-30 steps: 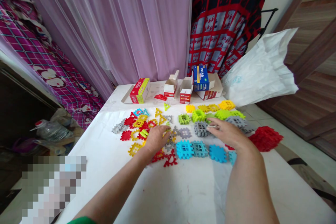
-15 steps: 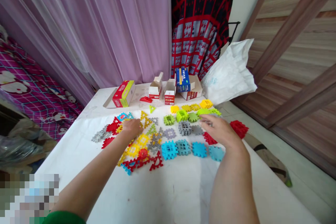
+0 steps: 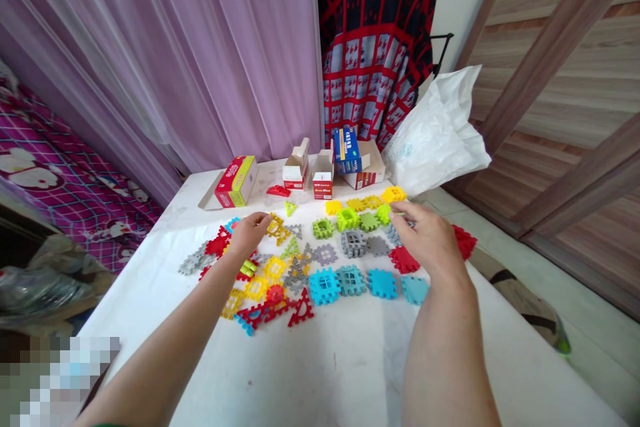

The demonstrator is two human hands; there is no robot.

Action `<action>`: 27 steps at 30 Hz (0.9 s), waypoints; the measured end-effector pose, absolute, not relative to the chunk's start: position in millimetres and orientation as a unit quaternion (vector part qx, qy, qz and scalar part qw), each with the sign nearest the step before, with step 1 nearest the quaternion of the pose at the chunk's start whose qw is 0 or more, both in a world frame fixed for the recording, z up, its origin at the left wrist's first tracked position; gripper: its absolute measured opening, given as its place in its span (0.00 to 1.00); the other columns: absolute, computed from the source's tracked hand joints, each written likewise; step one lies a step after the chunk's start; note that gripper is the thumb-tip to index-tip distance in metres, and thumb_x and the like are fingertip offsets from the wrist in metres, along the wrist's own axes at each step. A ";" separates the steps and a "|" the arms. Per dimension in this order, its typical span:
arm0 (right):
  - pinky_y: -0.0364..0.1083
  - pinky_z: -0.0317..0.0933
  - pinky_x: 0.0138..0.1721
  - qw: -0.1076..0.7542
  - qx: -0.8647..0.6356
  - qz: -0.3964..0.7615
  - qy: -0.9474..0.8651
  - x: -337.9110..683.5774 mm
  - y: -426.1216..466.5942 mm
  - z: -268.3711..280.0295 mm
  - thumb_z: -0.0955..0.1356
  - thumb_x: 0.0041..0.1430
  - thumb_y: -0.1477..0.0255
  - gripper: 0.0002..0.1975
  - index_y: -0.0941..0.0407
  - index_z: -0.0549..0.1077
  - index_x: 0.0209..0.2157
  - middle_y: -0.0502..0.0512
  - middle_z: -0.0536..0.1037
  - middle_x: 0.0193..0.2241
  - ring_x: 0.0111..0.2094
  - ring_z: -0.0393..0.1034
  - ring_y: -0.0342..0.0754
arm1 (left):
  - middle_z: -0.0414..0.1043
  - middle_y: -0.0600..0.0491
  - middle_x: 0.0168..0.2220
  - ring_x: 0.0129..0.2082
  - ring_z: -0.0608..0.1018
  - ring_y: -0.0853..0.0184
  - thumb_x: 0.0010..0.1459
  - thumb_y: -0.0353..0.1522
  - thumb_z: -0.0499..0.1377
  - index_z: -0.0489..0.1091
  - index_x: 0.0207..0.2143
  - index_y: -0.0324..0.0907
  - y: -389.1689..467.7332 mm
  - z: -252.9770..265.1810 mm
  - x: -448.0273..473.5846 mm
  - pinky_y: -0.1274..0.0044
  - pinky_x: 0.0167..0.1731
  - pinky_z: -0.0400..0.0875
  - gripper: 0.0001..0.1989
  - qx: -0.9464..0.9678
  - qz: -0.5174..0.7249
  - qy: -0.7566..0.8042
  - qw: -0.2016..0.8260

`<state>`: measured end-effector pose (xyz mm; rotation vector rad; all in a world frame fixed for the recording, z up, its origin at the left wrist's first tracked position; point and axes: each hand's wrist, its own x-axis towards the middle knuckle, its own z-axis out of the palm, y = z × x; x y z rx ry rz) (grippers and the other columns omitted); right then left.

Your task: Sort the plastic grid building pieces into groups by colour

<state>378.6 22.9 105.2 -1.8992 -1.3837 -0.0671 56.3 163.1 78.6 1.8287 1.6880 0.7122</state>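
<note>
Left hand (image 3: pixel 251 232) and right hand (image 3: pixel 425 233) were seen loosely curled, grip not tellable; yellow pieces (image 3: pixel 278 229) (plastic, likely) were judged light, stiff, best edge-pinched.

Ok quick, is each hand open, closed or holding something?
Left hand: fingers curled beside a yellow triangular piece; whether holding, can't tell.
Right hand: fingers bent beside a lime-green notched piece; whether gripping, can't tell.

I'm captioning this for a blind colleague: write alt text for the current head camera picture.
A person's left hand is near a yellow triangular piece, the right hand near a bright green piece, above a white table spread with colourful notched pieces. Opened cardboard boxes stand behind, a white bag to their right.
</note>
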 end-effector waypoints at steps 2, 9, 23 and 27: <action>0.49 0.67 0.40 0.370 -0.736 -0.027 -0.566 372.4 27.2 102.6 0.64 0.57 0.65 0.16 0.52 0.79 0.43 0.55 0.82 0.40 0.37 0.76 0.52 | 0.75 0.52 0.29 0.28 0.76 0.66 0.53 0.49 0.56 0.74 0.35 0.41 157.2 76.8 62.6 0.77 0.27 0.68 0.21 0.630 0.290 0.617 0.373; 0.51 0.65 0.50 0.302 -0.650 0.055 -0.695 319.9 38.3 109.3 0.67 0.57 0.69 0.21 0.52 0.73 0.53 0.57 0.78 0.50 0.47 0.73 0.53 | 0.76 0.54 0.31 0.23 0.74 0.74 0.40 0.49 0.68 0.70 0.29 0.41 124.6 77.6 83.8 0.82 0.21 0.62 0.22 0.530 0.325 0.525 0.581; 0.49 0.60 0.53 0.171 -0.634 0.129 -0.743 281.2 41.7 114.6 0.67 0.57 0.71 0.28 0.52 0.64 0.60 0.59 0.74 0.54 0.54 0.68 0.54 | 0.76 0.56 0.28 0.20 0.74 0.74 0.39 0.45 0.69 0.68 0.27 0.41 92.5 88.1 96.8 0.83 0.19 0.59 0.20 0.533 0.329 0.493 0.604; 0.49 0.60 0.51 0.170 -0.658 0.093 -0.728 275.5 41.5 118.5 0.66 0.59 0.72 0.23 0.53 0.67 0.57 0.60 0.75 0.52 0.53 0.69 0.54 | 0.76 0.56 0.30 0.23 0.77 0.73 0.37 0.44 0.70 0.66 0.28 0.42 87.2 84.6 100.1 0.83 0.19 0.59 0.21 0.472 0.363 0.492 0.635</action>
